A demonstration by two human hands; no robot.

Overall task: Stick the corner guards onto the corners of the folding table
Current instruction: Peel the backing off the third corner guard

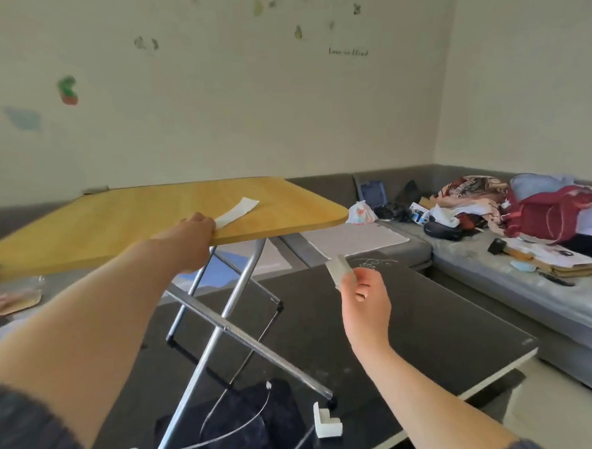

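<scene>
The folding table (143, 215) stood on a low black table (430, 320), its yellow wooden top tilted slightly and its crossed metal legs (224, 317) planted on the dark surface. The person's left hand (192, 236) gripped the near edge of the wooden top, fingers curled over the rim with the thumb hidden beneath. Just beside those fingers, a white paper strip (237, 211) lay flat on the top, running toward the far right.

The right hand (363, 299) was raised in the air to the right of the folding table, below the level of its rounded right corner (338, 217). Its thumb and fingers pinched a pale, blurred corner guard (339, 268), which stuck up above the fingertips; the exact shape of the piece could not be made out. The hand and the guard were apart from the table edge.

A 2nd corner guard (327, 425), white and L-shaped, sat on the black table near the foot of 1 metal leg. A dark cloth with a white leaf pattern (250, 429) lay under the legs at the near edge.

Behind, a grey sofa (496, 282) ran along the wall, piled with a red bag (547, 211), clothes, papers and a small hammer (505, 249). Faded stickers marked the pale wall (281, 105).
</scene>
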